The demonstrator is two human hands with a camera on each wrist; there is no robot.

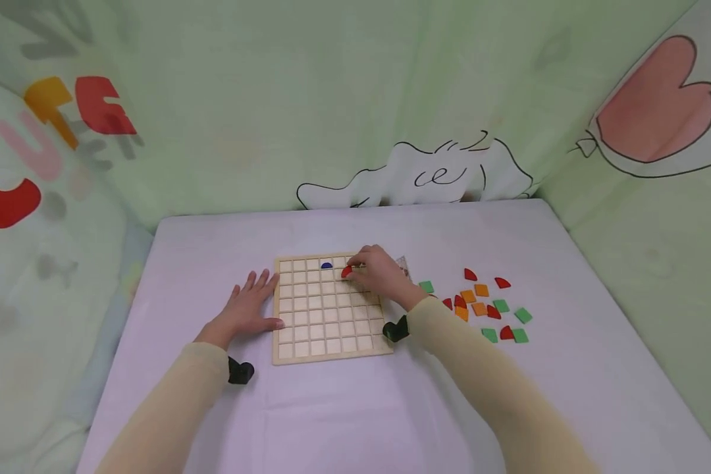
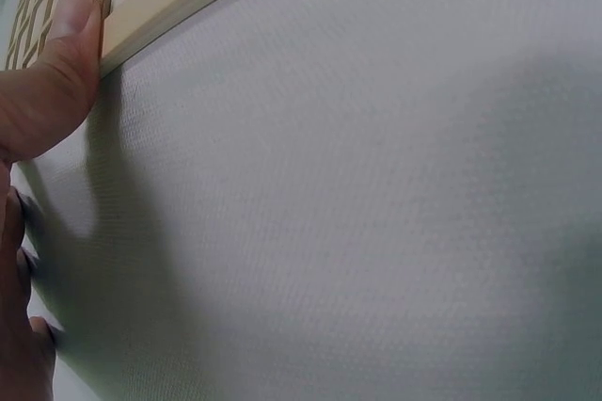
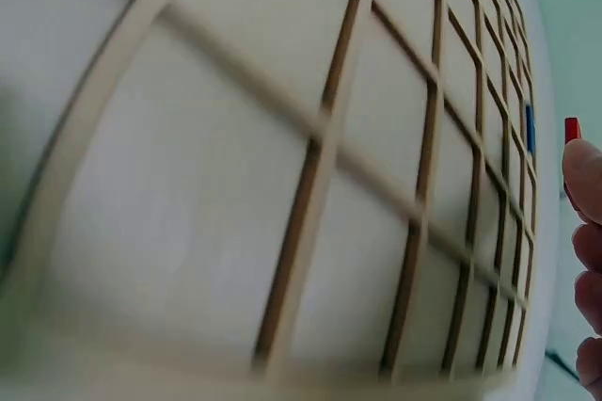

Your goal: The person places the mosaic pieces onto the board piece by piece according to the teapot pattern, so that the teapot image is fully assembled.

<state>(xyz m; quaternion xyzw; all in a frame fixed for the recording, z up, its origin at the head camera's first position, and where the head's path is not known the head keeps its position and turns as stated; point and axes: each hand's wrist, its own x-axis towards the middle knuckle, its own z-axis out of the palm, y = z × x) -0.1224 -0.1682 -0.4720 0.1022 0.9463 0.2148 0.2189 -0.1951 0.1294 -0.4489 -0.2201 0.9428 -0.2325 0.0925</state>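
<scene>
Red quarter-circle piece (image 1: 346, 272): partly hidden by fingertips, between the right grip's (image 1: 382, 271) thumb and fingers, at the wooden grid board's (image 1: 332, 357) upper right; contact unclear.
Right grip: clamped on that piece, covering the board's corner.
Left grip (image 1: 251, 305): fingers apart, thumb on the near left rim.
Card (image 1: 404, 264): mostly hidden, print unreadable.

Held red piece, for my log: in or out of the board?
Out: right wrist view shows a gap between the red piece and the board.

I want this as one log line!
right hand: pinches red piece over board; left hand: touches board edge; blue piece: on board
</scene>
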